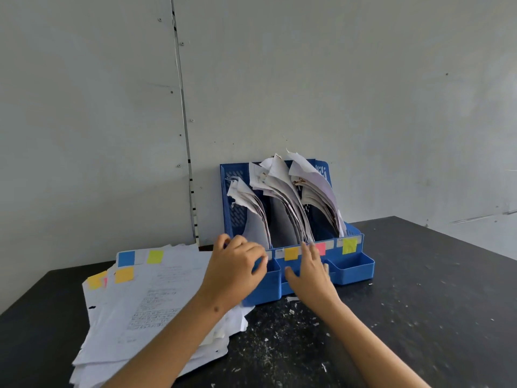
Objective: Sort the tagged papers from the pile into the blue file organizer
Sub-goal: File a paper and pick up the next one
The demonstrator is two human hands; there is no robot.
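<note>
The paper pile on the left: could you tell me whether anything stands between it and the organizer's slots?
Only the person's own left hand and forearm, which reach across the pile to the blue file organizer. Otherwise nothing visible does; the pile lies right beside the organizer.

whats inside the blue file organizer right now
Three bundles of curled white papers stand in the blue file organizer. Its small front trays look empty; the left hand and right hand cover two.

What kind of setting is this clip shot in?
Probably a bare workroom or makeshift office: a scuffed black table against a plain panelled wall, with a paper pile and a blue file organizer.
</note>
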